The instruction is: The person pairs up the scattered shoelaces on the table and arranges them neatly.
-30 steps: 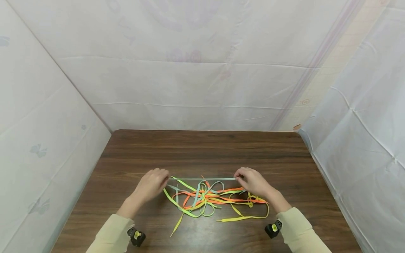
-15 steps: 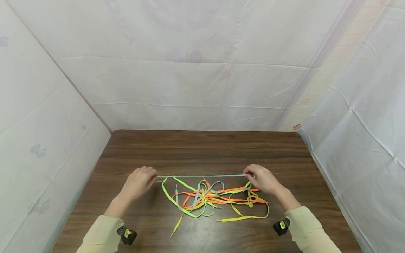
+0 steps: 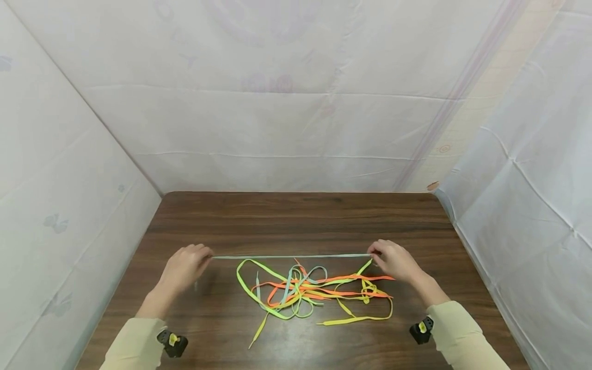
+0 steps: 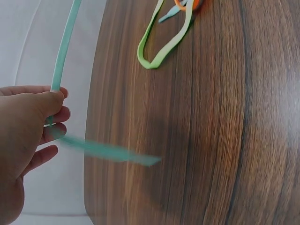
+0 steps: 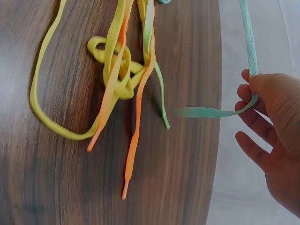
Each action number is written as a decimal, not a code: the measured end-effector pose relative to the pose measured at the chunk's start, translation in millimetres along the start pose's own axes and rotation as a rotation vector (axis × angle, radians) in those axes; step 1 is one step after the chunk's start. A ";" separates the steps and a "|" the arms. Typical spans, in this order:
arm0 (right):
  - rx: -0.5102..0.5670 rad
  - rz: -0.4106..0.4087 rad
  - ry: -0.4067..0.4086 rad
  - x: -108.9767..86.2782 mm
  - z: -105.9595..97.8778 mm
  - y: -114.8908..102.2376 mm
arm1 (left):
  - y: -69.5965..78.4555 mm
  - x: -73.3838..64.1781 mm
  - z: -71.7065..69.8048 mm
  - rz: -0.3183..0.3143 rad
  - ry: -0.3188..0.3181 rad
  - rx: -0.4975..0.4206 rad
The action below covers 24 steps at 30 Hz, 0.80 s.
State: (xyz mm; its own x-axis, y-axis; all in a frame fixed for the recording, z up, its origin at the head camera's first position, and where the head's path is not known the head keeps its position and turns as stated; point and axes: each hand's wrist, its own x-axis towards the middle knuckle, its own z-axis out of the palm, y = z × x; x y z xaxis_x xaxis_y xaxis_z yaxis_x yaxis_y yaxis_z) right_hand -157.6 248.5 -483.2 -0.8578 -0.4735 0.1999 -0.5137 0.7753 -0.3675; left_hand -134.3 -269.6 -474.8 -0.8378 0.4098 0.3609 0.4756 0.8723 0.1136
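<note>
A mint-green shoelace [image 3: 291,256] is stretched taut between my two hands, above the far side of a tangle of laces. My left hand [image 3: 187,264] pinches it between thumb and fingers near one end; in the left wrist view its loose tail [image 4: 108,151] hangs off blurred. At the other end my right hand [image 3: 393,258] pinches the same lace, and a short tail [image 5: 206,112] sticks out past the fingers in the right wrist view. Below lies the tangle: an orange shoelace [image 5: 132,140], a yellow shoelace [image 5: 42,110], a lime-green shoelace [image 4: 161,54] and pale blue lace loops [image 3: 288,288].
The laces lie on a dark wood-grain table [image 3: 296,221] with rounded far corners. White patterned sheeting [image 3: 277,123] hangs behind the table and along both sides. Yellow lace ends [image 3: 258,331] reach toward the near edge. A black camera [image 3: 173,343] sits at each wrist.
Both hands have moved apart, left hand leftward and right hand rightward, so a longer span of mint-green lace is stretched between them. The tangle beneath stays mostly where it was.
</note>
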 end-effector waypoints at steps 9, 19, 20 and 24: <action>-0.046 0.006 0.025 -8.6 -0.4 13.4 | -12.8 -10.5 -3.5 -0.078 -0.023 -0.003; -0.097 0.035 0.024 -15.8 -3.4 27.2 | -24.4 -18.3 -8.7 -0.197 -0.075 -0.020; -0.100 0.040 0.025 -16.3 -4.2 28.6 | -25.8 -18.8 -9.4 -0.205 -0.073 -0.021; -0.102 0.072 0.016 -18.0 -7.4 34.3 | -30.7 -20.3 -11.3 -0.229 -0.074 -0.021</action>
State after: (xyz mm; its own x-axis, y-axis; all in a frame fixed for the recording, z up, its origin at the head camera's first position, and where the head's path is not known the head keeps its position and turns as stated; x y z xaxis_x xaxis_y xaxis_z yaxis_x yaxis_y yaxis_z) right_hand -160.0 286.6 -492.7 -0.8921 -0.4092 0.1914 -0.4496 0.8458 -0.2872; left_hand -128.9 -307.7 -475.2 -0.9413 0.2214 0.2548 0.2762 0.9391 0.2043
